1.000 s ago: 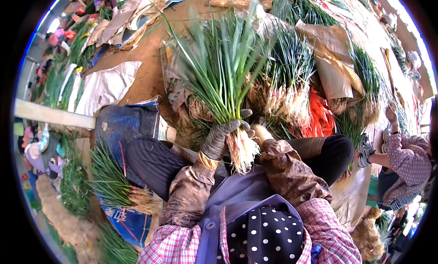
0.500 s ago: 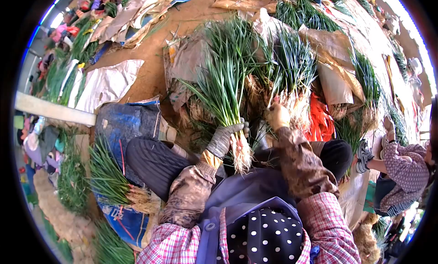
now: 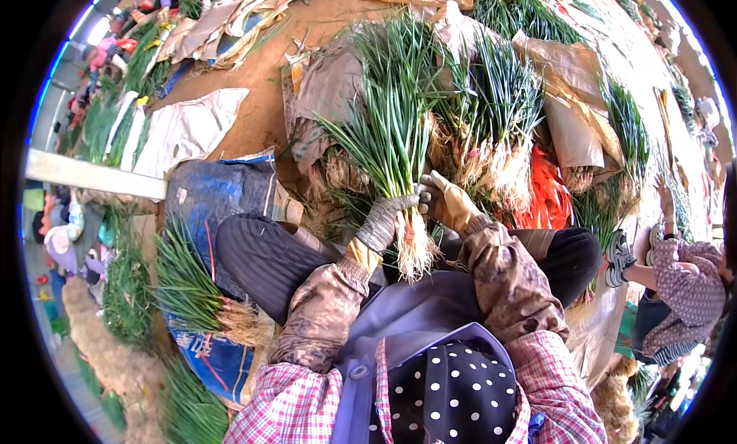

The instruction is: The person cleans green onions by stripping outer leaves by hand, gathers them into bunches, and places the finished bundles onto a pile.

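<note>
A bunch of green onions with long green leaves and pale roots stands upright in front of my lap. My left hand, in a grey glove, is wrapped around it just above the roots. Close beside its fingertips, my right hand in a cream glove has its fingers stretched out toward the bunch. I cannot tell whether it touches the stems. Just beyond lies a pile of green onions, roots facing me.
Another bunch rests on a blue sack at my left. Red plastic strips lie right of the pile. Brown paper sheets partly cover onions. A person sits at far right. A white pole juts in from the left.
My right hand has moved left, from the pile's roots to beside the held bunch, and its fingers have stretched out. My left hand keeps its hold.
</note>
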Available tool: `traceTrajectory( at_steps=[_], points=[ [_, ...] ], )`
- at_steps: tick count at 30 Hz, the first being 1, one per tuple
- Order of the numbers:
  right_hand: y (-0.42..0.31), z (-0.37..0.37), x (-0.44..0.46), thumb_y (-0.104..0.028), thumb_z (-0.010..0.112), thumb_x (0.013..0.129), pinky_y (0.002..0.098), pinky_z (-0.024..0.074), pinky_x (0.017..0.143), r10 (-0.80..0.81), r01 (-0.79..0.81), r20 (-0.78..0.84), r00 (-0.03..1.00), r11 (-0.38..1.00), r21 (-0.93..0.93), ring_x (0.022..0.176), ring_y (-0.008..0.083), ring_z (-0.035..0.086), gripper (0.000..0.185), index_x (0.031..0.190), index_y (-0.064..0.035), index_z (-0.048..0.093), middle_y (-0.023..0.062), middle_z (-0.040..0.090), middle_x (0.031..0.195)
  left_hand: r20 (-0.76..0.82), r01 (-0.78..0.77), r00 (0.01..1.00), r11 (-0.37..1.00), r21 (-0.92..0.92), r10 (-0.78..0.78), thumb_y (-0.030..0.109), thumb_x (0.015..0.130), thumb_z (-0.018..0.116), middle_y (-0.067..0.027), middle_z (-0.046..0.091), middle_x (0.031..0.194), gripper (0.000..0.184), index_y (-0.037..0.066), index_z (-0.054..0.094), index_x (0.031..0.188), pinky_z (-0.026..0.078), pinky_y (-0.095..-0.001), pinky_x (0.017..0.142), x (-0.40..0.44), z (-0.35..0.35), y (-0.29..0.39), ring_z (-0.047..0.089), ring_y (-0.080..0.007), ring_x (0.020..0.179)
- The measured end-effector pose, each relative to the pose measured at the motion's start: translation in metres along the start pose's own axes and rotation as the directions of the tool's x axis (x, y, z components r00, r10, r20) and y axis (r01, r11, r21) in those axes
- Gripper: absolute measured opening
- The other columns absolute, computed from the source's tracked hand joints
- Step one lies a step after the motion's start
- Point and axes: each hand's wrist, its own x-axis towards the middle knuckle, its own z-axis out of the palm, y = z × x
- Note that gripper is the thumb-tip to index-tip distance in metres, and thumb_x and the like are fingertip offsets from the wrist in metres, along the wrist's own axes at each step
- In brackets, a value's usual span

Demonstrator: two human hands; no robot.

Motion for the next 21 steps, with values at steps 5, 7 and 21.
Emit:
traceTrajectory(
  at_steps=[5,7,21],
  points=[
    [0.007,0.008,0.019,-0.018,0.052,0.093,0.0333,0.0439,0.04,-0.094,0.098,-0.102,0.99,0.995,0.035,0.05,0.0185,0.053,0.018,0.1,-0.002,0.057,0.0051,0.055,0.064,0.014,-0.043,0.999,0.998,0.039,0.042,0.01,0.081,0.066,-0.0096,0.065,0.096,0.033,0.0,0.055,0.11,0.055,-0.0342,0.072,0.001,-0.009,-0.002,0.063,-0.0189,0.082],
    [0.015,0.012,0.02,-0.007,0.055,0.09,0.0312,0.0413,0.036,-0.157,0.166,-0.223,0.962,0.986,0.022,0.045,0.0177,0.053,0.012,0.097,0.0015,0.057,0.0067,0.056,0.061,0.019,-0.052,0.998,0.998,0.032,0.052,0.01,0.081,0.066,-0.0101,0.065,0.095,0.032,0.0,0.055,0.11,0.055,-0.0348,0.073,0.003,-0.009,-0.003,0.063,-0.0192,0.082],
    [-0.063,0.006,0.03,-0.032,0.065,0.084,0.0347,0.0542,0.068,-0.648,-0.577,-0.55,0.527,0.203,-0.791,0.078,0.0219,0.066,0.041,0.115,-0.0072,0.056,0.012,0.067,0.087,-0.052,0.015,0.999,0.996,0.093,-0.01,0.011,0.079,0.069,-0.0057,0.062,0.091,0.044,0.0,0.053,0.119,0.054,-0.0317,0.071,0.0,0.001,-0.002,0.062,-0.0158,0.08]
  ],
)
